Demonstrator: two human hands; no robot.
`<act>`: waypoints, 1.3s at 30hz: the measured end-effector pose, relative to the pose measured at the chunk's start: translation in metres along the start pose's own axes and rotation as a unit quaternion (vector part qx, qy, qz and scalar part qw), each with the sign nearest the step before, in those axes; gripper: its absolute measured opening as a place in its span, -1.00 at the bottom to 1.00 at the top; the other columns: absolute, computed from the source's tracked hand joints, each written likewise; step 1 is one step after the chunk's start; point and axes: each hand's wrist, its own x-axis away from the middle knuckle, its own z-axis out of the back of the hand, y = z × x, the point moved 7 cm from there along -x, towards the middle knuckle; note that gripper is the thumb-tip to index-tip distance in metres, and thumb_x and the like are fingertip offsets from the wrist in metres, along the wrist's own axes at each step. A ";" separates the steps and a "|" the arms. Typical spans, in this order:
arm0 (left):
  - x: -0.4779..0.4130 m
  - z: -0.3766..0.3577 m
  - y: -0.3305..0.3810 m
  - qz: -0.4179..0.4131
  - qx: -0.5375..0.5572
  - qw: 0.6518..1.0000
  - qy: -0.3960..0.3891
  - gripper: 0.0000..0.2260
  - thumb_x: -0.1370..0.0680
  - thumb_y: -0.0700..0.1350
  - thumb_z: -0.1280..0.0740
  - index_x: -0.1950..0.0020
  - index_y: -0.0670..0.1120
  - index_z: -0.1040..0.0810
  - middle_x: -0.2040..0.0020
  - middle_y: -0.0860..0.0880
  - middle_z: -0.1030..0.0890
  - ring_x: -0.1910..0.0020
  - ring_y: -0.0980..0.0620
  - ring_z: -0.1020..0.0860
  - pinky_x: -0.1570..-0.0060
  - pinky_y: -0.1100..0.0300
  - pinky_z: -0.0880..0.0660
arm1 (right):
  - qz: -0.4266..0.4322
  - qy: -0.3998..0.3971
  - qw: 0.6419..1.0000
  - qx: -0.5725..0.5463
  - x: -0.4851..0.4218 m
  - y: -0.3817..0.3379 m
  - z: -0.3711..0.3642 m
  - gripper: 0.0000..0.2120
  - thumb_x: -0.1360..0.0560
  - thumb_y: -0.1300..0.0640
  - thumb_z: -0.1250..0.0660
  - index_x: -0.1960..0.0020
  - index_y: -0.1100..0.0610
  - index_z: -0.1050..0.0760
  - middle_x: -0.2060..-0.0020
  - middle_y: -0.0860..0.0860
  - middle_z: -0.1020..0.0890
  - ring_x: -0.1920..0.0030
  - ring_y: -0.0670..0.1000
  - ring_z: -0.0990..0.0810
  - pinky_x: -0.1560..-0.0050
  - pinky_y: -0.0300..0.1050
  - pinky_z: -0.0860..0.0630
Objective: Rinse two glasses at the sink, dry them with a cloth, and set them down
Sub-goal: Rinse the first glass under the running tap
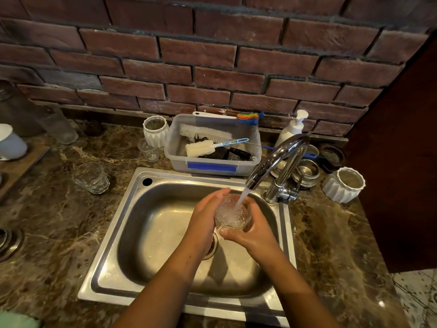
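Head view
Glass in hands: a clear patterned glass [233,213] sits over the sink [132,216], mouth up under the tap [275,162], with water running into it.
Left hand: the left hand [205,216] cups the glass from its 9 o'clock side, fingers curled against the wall.
Right hand: the right hand [250,233] wraps it from 4 o'clock, thumb across the near side.
Second glass: another clear glass [91,177] stands on the marble bench [54,221], at 10 o'clock from the sink, well apart from the hands.
Bin: a plastic bin [212,165] of brushes stands at the sink's 12 o'clock edge.
Soap: a pump bottle [293,126] stands behind the tap.
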 end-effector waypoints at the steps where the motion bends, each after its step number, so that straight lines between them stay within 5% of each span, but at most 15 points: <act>1: 0.000 -0.001 0.001 -0.001 -0.003 1.000 -0.003 -0.78 -0.65 0.05 -0.29 -0.22 0.14 -0.68 -0.11 0.08 -0.73 -0.17 0.01 -0.67 -0.21 -0.03 -0.60 | -0.001 -0.002 1.000 -0.001 -0.001 0.000 0.000 -0.32 -0.25 0.03 -0.64 -0.26 -0.29 -0.43 -0.15 -0.25 -0.63 -0.19 -0.20 -0.61 -0.05 -0.32 -0.58; 5: -0.002 -0.002 0.005 0.002 -0.027 0.999 -0.029 -0.72 -0.60 0.13 -0.29 -0.26 0.18 -0.65 -0.19 0.06 -0.70 -0.20 -0.01 -0.66 -0.21 -0.04 -0.61 | -0.024 -0.011 0.999 -0.040 0.000 0.008 -0.004 -0.26 -0.20 -0.07 -0.62 -0.32 -0.15 -0.43 -0.17 -0.10 -0.65 -0.20 -0.07 -0.65 -0.15 -0.10 -0.62; 8: 0.000 0.000 0.001 0.021 -0.033 0.998 -0.046 -0.71 -0.67 0.13 -0.23 -0.35 0.21 -0.58 -0.40 -0.05 -0.54 -0.30 -0.11 -0.58 -0.30 -0.18 -0.55 | -0.048 -0.010 0.996 -0.072 0.005 0.016 -0.008 -0.24 -0.20 -0.09 -0.60 -0.35 -0.11 -0.41 -0.15 -0.10 -0.66 -0.17 -0.08 -0.66 -0.08 -0.14 -0.64; 12: 0.011 0.000 -0.012 0.053 -0.043 0.995 -0.067 -0.57 -0.62 0.26 -0.21 -0.46 0.20 -0.46 -0.40 -0.12 -0.53 -0.29 -0.13 -0.59 -0.28 -0.13 -0.56 | -0.086 -0.015 0.989 -0.118 0.015 0.028 -0.015 -0.25 -0.20 -0.09 -0.61 -0.33 -0.08 -0.43 -0.14 -0.04 -0.68 -0.14 -0.04 -0.68 -0.01 -0.15 -0.64; 15: 0.023 0.000 -0.020 0.086 -0.054 0.991 -0.082 -0.49 -0.49 0.42 -0.20 -0.37 0.26 -0.51 -0.28 -0.06 -0.63 -0.19 -0.05 -0.66 -0.10 0.08 -0.62 | -0.124 -0.013 0.979 -0.164 0.024 0.035 -0.020 -0.22 -0.18 -0.07 -0.63 -0.33 0.00 -0.45 -0.15 0.06 -0.68 -0.13 0.07 -0.70 -0.02 -0.06 -0.65; 17: 0.032 0.004 -0.028 0.122 -0.034 0.990 -0.062 -0.65 -0.51 0.36 -0.15 -0.07 0.31 -0.67 0.01 0.07 -0.76 0.04 0.09 -0.74 0.16 0.25 -0.64 | -0.155 -0.009 0.970 -0.186 0.032 0.039 -0.025 -0.15 -0.19 -0.10 -0.66 -0.38 0.10 -0.43 -0.20 0.14 -0.66 -0.16 0.16 -0.69 -0.11 0.12 -0.64; 19: 0.038 0.007 -0.036 0.151 -0.028 0.987 -0.043 -0.59 -0.63 0.29 -0.11 0.10 0.26 -0.74 0.20 0.12 -0.76 0.20 0.14 -0.74 0.29 0.28 -0.62 | -0.176 -0.005 0.962 -0.209 0.040 0.043 -0.029 -0.19 -0.25 -0.13 -0.59 -0.40 0.16 -0.43 -0.21 0.21 -0.65 -0.19 0.23 -0.66 -0.23 0.29 -0.56; 24: 0.066 0.011 -0.049 0.215 -0.039 0.976 0.000 -0.41 -0.63 0.30 -0.17 -0.26 -0.19 -0.63 -0.13 -0.27 -0.70 -0.13 -0.24 -0.69 -0.28 -0.19 -0.56 | -0.217 -0.029 0.943 -0.249 0.059 0.050 -0.036 -0.40 -0.40 -0.10 -0.49 -0.32 0.22 -0.53 -0.14 0.27 -0.68 -0.18 0.28 -0.66 -0.25 0.31 -0.55; 29: 0.087 0.010 -0.050 0.224 -0.033 0.974 0.006 -0.44 -0.65 0.29 -0.12 -0.24 -0.13 -0.64 -0.08 -0.22 -0.73 -0.07 -0.21 -0.71 -0.07 -0.05 -0.64 | -0.279 -0.011 0.931 -0.234 0.075 0.052 -0.039 -0.49 -0.31 -0.15 -0.49 -0.15 0.12 -0.62 -0.02 0.20 -0.74 -0.01 0.21 -0.74 -0.05 0.21 -0.65; 32: 0.098 0.012 -0.048 0.226 -0.030 0.973 0.022 -0.48 -0.65 0.25 -0.15 -0.29 -0.13 -0.60 -0.10 -0.24 -0.72 -0.08 -0.23 -0.70 -0.14 -0.09 -0.62 | -0.309 -0.018 0.923 -0.230 0.084 0.048 -0.041 -0.55 -0.39 -0.18 -0.44 -0.14 0.10 -0.62 0.05 0.17 -0.75 0.09 0.17 -0.75 0.12 0.11 -0.69; 35: 0.107 0.012 -0.044 0.224 -0.022 0.974 0.023 -0.49 -0.65 0.22 -0.16 -0.31 -0.16 -0.58 -0.15 -0.27 -0.70 -0.12 -0.25 -0.69 -0.11 -0.08 -0.62 | -0.315 -0.026 0.924 -0.215 0.092 0.041 -0.040 -0.58 -0.48 -0.21 -0.39 -0.13 0.11 -0.62 0.08 0.15 -0.76 0.13 0.14 -0.76 0.16 0.06 -0.70; 39: 0.115 0.014 -0.042 0.219 -0.016 0.975 0.019 -0.50 -0.65 0.20 -0.17 -0.33 -0.17 -0.57 -0.16 -0.27 -0.69 -0.15 -0.25 -0.67 -0.21 -0.13 -0.59 | -0.310 -0.032 0.929 -0.200 0.103 0.031 -0.041 -0.47 -0.35 -0.22 -0.46 -0.15 0.13 -0.62 0.05 0.16 -0.76 0.00 0.18 -0.72 0.03 0.07 -0.65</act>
